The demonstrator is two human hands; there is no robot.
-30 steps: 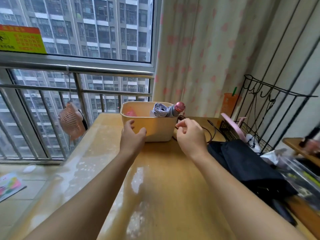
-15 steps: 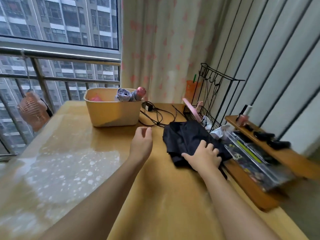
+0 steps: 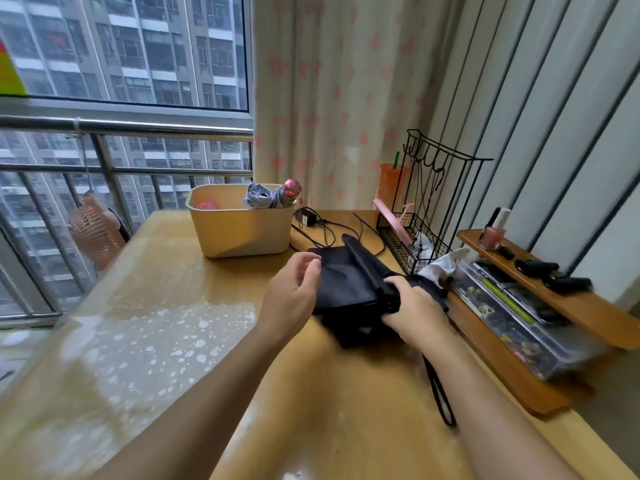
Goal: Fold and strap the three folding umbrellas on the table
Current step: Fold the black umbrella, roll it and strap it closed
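black umbrella at centre, all black, its strap black too. behind it a pale yellow bin, and in it a grey umbrella with a whitish print and a shiny pink handle. table honey yellow, flecked white at lower left. curtain up top, cream with pink blotches. wall at right, white with dark vertical stripes. orange cup, green straw. black wire rack. peach fan at left. yellow sign upper left.

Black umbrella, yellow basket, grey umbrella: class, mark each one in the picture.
Black umbrella (image 3: 346,282): head view, on the flat canopy fabric.
Yellow basket (image 3: 242,233): head view, on its front wall.
Grey umbrella (image 3: 258,199): head view, on the folded canopy above the basket rim.
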